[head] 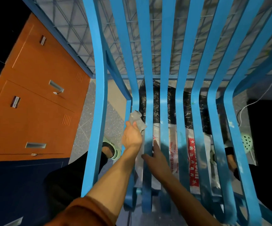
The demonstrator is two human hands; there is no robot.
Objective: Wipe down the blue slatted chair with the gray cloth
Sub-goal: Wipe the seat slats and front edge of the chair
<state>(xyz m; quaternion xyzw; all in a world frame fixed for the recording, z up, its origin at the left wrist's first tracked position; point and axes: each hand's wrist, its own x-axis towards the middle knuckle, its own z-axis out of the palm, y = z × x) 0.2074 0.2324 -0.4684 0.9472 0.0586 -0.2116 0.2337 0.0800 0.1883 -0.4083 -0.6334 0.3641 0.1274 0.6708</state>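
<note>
A person's left hand (132, 136) grips the gray cloth (137, 119), pressing it to a slat near the left edge of the blue slatted chair (165, 62). The right hand (156, 159) rests among the slats, fingers loose and index finger straight.

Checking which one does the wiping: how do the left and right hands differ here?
The left hand grips the gray cloth on the blue slatted chair; the right hand holds nothing. The left hand's fingers are curled; the right hand's point straight. Both are at the chair's slats.
</note>
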